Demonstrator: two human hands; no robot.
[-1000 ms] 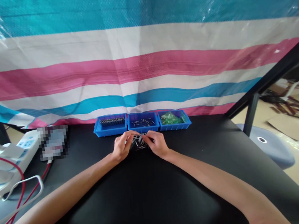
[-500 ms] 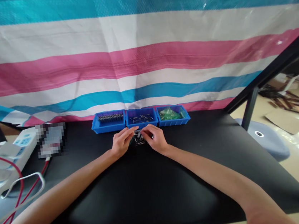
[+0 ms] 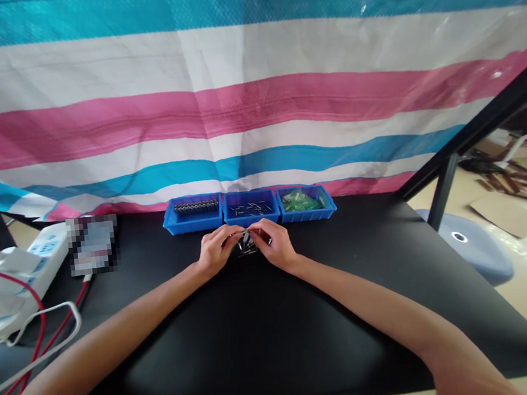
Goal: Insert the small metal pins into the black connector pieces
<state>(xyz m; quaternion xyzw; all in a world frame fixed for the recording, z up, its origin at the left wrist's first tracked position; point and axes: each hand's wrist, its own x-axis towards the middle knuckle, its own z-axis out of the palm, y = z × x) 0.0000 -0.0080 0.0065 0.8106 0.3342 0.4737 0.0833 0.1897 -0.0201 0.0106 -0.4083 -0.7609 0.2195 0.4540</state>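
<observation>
My left hand (image 3: 216, 251) and my right hand (image 3: 274, 243) nearly meet at the middle of the black table. Both have thumb and fingers drawn together in a pinch around a tiny piece, too small to make out. Below the fingertips lies a little heap of thin metal pins or screws (image 3: 247, 250), partly covered by the hands. Just behind, the middle blue bin (image 3: 273, 217) holds several loose thin metal pieces.
A left blue bin (image 3: 194, 227) contains a row of dark cylinders; the right blue bin (image 3: 310, 215) holds green plastic bags (image 3: 301, 201). At the left are a white power strip (image 3: 52, 242), cables and a blurred device (image 3: 92, 243). A striped tarp (image 3: 253, 107) hangs behind the bins.
My left fingers have closed in from a more spread pose, and the fingertips of both hands now come together over the heap. The bins have not moved.
</observation>
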